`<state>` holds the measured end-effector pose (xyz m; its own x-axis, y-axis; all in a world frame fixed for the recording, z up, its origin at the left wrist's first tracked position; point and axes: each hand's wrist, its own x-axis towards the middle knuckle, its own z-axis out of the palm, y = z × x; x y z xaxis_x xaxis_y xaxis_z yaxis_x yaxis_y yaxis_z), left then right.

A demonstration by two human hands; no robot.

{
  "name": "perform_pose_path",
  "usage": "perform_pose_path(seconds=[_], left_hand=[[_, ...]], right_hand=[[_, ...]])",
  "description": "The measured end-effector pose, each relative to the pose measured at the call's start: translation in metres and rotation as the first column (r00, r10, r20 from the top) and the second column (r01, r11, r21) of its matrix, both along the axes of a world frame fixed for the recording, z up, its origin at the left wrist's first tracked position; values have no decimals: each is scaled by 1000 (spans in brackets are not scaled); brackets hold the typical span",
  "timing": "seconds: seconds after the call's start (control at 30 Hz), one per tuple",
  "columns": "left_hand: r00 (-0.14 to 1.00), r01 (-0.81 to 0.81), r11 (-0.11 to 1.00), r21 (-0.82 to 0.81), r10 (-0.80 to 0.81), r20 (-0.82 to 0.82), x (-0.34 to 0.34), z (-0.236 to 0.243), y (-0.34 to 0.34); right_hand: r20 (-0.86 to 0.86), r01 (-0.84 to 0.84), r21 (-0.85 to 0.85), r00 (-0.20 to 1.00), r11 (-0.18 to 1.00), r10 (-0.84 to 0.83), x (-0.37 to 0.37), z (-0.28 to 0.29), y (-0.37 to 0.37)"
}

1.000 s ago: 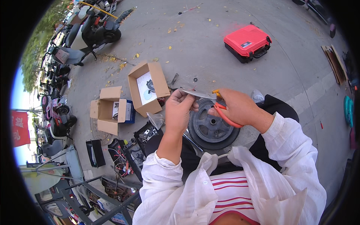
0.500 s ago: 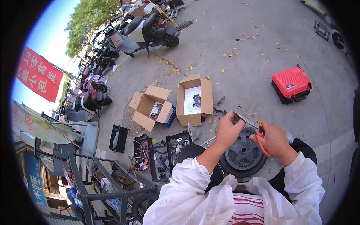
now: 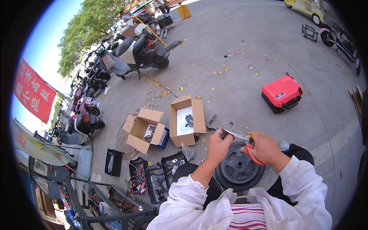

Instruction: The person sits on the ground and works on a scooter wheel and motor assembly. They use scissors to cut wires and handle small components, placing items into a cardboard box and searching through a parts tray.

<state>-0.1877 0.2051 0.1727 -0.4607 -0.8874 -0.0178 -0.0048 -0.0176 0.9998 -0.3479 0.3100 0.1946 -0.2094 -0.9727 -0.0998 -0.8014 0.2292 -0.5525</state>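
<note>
My right hand (image 3: 267,150) is closed round the handles of a pair of scissors (image 3: 238,135), one loop orange and one yellow. Their metal blades point left toward my left hand (image 3: 219,145). Its fingers are pinched together close beside the blade tips. Whatever lies between those fingers is too small to make out. Below both hands, a dark wheel with a tyre (image 3: 226,170) lies flat on the ground between my knees.
Two open cardboard boxes (image 3: 199,117) stand ahead to the left. Trays of tools and small parts (image 3: 155,180) lie by my left knee, near a black bin (image 3: 114,163). A red hard case (image 3: 281,92) sits ahead right. Scooters (image 3: 132,57) line the far left.
The whole view has shifted, so the boxes, case and wheel appear lower and further left. The scissors stay in my right hand, with my left fingers still near the blades.
</note>
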Motion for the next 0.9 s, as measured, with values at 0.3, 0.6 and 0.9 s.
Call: perform_pose_path(seconds=[0.3, 0.6, 0.9], left_hand=[[999, 31, 997, -69, -32, -10, -4, -17, -1], [999, 41, 995, -90, -40, 20, -2, -14, -2], [997, 35, 997, -62, -30, 72, 0, -7, -2]], right_hand=[[5, -23, 17, 1000, 1000, 23, -7, -5, 0], [36, -22, -82, 999, 996, 25, -7, -8, 1], [-9, -35, -104, 999, 994, 34, -5, -12, -1]])
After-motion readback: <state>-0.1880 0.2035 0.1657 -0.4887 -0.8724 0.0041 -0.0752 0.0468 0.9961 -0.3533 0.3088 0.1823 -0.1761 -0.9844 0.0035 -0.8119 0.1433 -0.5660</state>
